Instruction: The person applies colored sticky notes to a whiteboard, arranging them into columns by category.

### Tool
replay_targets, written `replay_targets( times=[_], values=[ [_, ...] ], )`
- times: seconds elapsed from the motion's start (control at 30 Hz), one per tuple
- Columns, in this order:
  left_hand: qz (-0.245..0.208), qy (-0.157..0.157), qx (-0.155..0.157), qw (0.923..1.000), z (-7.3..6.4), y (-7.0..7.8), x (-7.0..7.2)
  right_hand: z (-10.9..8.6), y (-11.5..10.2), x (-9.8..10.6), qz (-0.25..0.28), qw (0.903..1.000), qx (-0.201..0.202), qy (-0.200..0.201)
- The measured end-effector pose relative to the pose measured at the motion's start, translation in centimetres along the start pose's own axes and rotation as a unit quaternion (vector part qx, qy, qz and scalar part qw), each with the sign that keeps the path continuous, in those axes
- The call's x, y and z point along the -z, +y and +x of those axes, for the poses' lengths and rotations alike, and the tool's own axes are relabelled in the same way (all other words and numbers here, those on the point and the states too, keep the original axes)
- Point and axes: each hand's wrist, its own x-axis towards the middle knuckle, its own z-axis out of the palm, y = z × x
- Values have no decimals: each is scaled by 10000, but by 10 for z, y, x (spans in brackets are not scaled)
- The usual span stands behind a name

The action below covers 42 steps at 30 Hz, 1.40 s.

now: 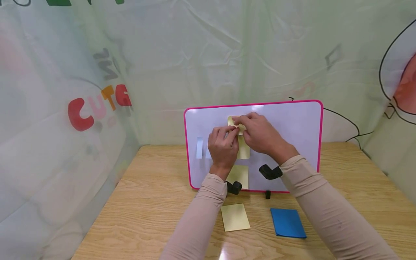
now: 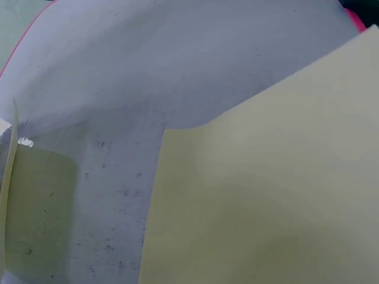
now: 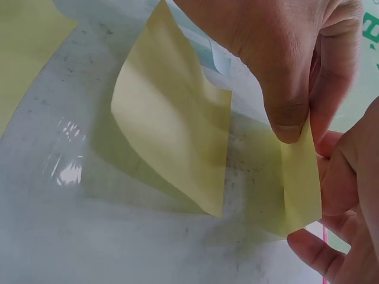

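Head view: a yellow sticky note (image 1: 237, 124) is pinched by the left hand (image 1: 223, 146) and the right hand (image 1: 260, 135) against the upright whiteboard (image 1: 292, 122). The curled note could be creased, or the board tipped, if pressed unevenly.

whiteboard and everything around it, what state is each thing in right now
whiteboard: upright on the table
held yellow note: curled, pinched by left hand and right hand
lower yellow note: stuck flat
yellow pad: lying flat
blue pad: lying flat
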Motion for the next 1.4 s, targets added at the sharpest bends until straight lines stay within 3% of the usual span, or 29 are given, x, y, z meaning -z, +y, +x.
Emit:
replay_targets(
  times=[0.27, 0.5, 0.97, 1.2, 1.4],
  values=[
    [14, -136, 29, 9999, -1, 0, 0, -3, 2, 1, -135, 9999, -59, 62],
    [-29, -341, 82, 9994, -3, -1, 0, -10, 8, 2, -226, 9991, -341, 123],
    [-49, -453, 86, 9989, -3, 0, 2, -26, 20, 7, -318, 9967, -178, 729],
    [-25, -509, 115, 9986, -4, 0, 0, -32, 24, 9, -446, 9955, -458, 705],
    [69, -509, 122, 9986, -6, -1, -1, -33, 23, 9, -516, 9948, -272, 836]
  ],
)
